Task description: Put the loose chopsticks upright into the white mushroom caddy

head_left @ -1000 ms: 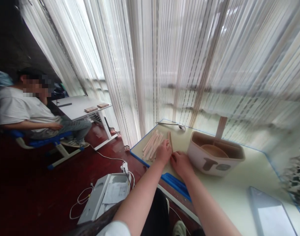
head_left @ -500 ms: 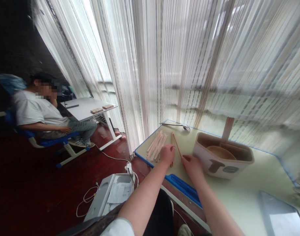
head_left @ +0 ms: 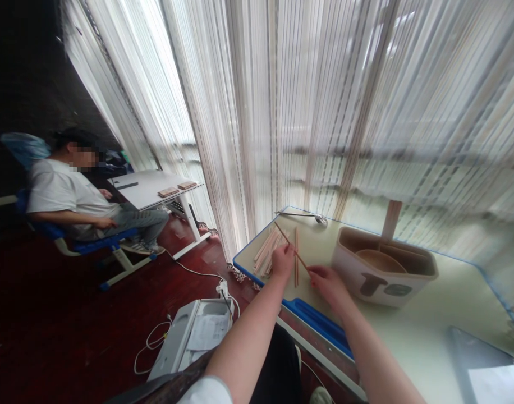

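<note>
A thin brown chopstick slants over the table, held between both hands. My right hand pinches its near end, and my left hand closes its fingers on it farther up. Just under and left of my left hand lies a loose pile of pale chopsticks, partly covered by that hand. Between the hands, one or two more chopsticks lie lengthwise on the table; the held one crosses above them.
Right of my hands stands a divided tan and white caddy. A cable lies at the table's far edge, a blue tray runs along the near edge, and a flat dark-edged device rests at right. Another person sits at left.
My left hand has moved from the chopsticks lying on the table onto the one in my right hand. That chopstick now tilts further left. The seated person's raised hand has come down.
</note>
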`<state>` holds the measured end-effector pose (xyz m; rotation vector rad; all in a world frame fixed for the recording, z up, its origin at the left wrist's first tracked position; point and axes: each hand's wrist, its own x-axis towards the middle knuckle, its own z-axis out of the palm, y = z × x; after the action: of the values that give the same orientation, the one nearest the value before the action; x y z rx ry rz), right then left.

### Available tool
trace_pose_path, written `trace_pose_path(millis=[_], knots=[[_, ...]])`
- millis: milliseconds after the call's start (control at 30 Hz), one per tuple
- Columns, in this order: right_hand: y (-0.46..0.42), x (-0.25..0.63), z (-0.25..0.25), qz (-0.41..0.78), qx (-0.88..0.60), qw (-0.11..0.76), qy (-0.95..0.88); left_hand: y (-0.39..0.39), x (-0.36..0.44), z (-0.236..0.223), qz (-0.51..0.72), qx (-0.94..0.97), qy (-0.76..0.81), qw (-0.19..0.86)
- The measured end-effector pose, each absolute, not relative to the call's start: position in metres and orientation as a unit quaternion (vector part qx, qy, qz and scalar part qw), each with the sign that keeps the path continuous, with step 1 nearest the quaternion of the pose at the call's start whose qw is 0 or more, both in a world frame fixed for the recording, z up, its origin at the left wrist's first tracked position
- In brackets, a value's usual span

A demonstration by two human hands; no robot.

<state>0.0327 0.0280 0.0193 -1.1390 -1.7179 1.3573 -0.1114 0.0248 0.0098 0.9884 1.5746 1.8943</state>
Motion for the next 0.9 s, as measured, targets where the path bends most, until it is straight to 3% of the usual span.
trace_pose_path(millis=[133, 400, 900], knots=[[0.024, 0.032, 0.024, 0.511, -0.442, 0.317, -0.666, 0.025, -0.107, 0.014, 0.762, 0.286, 0.454, 0.362], [0.015, 0.030, 0.033, 0.468, -0.381, 0.329, -0.726, 0.018, -0.110, 0.025, 0.784, 0.245, 0.374, 0.431], [0.014, 0.027, 0.029, 0.496, -0.354, 0.317, -0.727, 0.014, -0.113, 0.027, 0.764, 0.247, 0.400, 0.443]])
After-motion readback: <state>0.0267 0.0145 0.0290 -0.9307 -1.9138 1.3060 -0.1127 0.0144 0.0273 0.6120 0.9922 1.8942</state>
